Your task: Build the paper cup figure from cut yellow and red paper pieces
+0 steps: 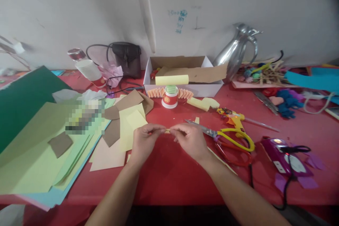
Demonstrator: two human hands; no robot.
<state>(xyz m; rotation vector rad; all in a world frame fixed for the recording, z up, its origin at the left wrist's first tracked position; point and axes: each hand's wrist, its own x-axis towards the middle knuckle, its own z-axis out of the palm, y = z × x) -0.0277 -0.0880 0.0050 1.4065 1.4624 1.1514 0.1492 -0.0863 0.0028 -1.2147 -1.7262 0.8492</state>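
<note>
My left hand and my right hand meet at the middle of the red table, each pinching one end of a small yellow paper piece. Just beyond them stands a red and white paper cup with folded orange paper strips at its sides and folded green paper on top. Above the cup is a pale yellow paper roll. Scissors with yellow and red handles lie right beside my right hand. Yellow paper sheets are next to my left hand.
Behind the cup is a white box. A yellow glue gun, a purple device with a cable and a metal jug are on the right. Coloured paper sheets pile up at left, with a dark bag behind.
</note>
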